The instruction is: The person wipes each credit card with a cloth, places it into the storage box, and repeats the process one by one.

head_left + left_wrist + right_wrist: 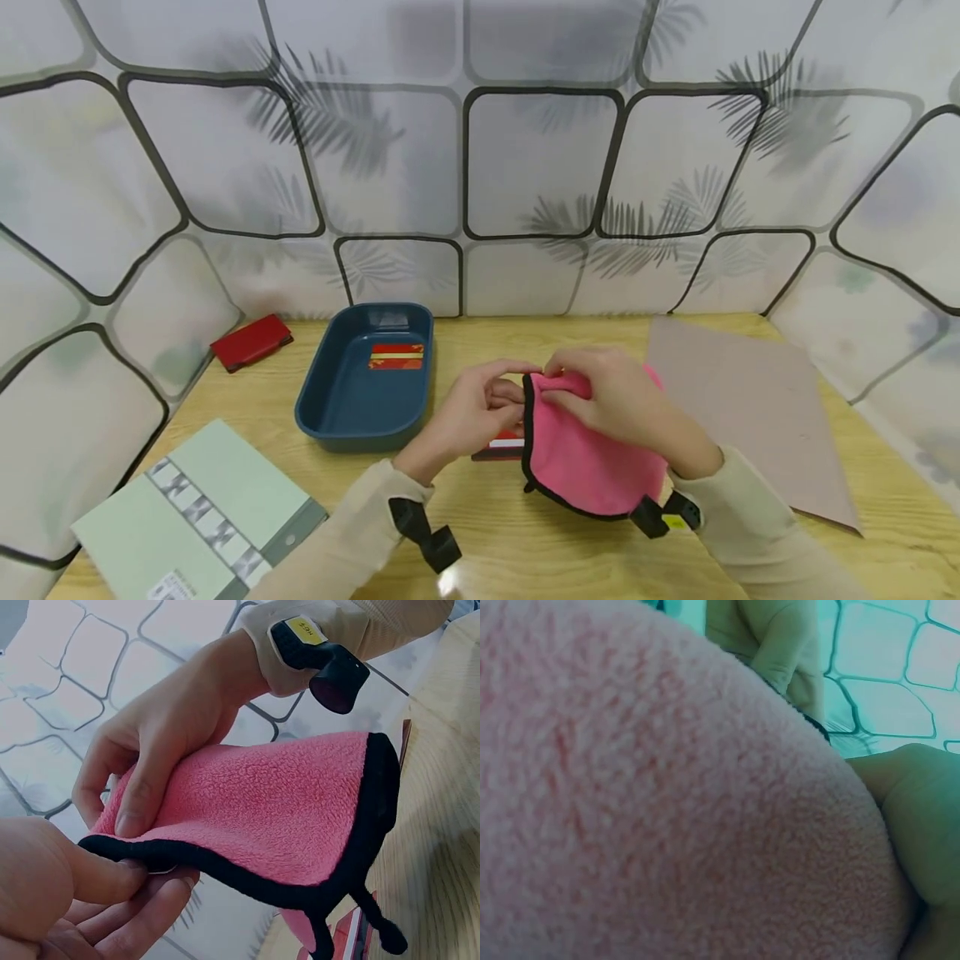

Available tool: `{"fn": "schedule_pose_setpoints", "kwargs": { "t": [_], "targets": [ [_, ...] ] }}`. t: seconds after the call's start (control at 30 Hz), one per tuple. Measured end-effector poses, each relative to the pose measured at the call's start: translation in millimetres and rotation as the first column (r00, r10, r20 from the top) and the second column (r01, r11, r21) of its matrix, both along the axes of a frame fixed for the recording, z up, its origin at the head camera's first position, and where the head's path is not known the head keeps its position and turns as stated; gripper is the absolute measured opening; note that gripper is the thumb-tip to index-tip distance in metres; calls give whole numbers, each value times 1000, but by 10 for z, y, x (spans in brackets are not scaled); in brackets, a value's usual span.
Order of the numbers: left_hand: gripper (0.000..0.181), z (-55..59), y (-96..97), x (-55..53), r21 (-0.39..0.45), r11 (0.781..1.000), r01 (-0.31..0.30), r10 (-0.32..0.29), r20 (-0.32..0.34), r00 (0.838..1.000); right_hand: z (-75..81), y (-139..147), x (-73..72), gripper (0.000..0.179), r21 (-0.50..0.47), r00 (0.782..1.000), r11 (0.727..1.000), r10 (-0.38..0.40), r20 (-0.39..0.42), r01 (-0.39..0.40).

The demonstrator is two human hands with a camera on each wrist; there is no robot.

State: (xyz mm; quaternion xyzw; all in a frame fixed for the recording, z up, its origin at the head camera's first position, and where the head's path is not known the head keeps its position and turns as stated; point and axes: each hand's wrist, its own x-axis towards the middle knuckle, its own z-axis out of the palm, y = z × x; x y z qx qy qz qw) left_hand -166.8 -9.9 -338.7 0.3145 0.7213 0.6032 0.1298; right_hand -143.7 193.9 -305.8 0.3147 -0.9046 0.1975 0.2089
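A fluffy pink towel [600, 467] with black edging is held up off the table between both hands. My left hand [472, 412] pinches the edging at its upper left corner. In the left wrist view the left thumb [120, 877] presses on the black border, with fingers beneath it. My right hand [630, 400] grips the towel's top close by, thumb on the near face. Pink pile [667, 810] fills most of the right wrist view. Short black cords [379, 922] hang from a lower corner. Partly hidden behind the towel lies a flat red-and-white item [498, 446].
A blue tray [360, 417] holding a red-and-gold card [396, 357] stands left of the hands. Beyond it lies a red wallet-like case [251, 342]. A pale green folder [202, 517] lies front left. A greyish-pink sheet [750, 417] covers the right side.
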Motion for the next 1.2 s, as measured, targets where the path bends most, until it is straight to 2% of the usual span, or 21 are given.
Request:
{"fn": "schedule_pose_setpoints", "kwargs": {
  "t": [0.2,0.43,0.67,0.8,0.97,1.07,1.13,1.2],
  "targets": [
    [44,33,-35,-9,-12,1000,25,-25,-25,999,-29,48,6,14,-10,1000,1000,-4,10,4],
    [43,5,-109,-2,8,1000,-12,12,-22,1000,-5,167,-29,17,1,996,997,-74,49,74],
    [44,-7,-173,-12,-19,998,-65,65,2,998,27,395,-36,22,15,992,993,-119,-33,120],
    [44,34,-273,-46,-33,992,-123,124,17,992,30,475,-31,24,5,989,992,-122,-84,122],
    [46,176,-435,-124,-43,972,-230,230,4,973,12,513,-17,24,-7,990,994,-111,-86,111],
    [46,265,-568,-221,-45,956,-291,291,-13,957,-3,531,0,23,-14,992,994,-112,-55,111],
    [46,290,-669,-325,-39,938,-344,343,-42,938,-10,549,14,23,-18,993,993,-113,-39,113],
    [46,289,-776,-452,-48,911,-410,406,-72,911,-14,575,31,23,-25,993,993,-115,-27,114]
  ]
}}
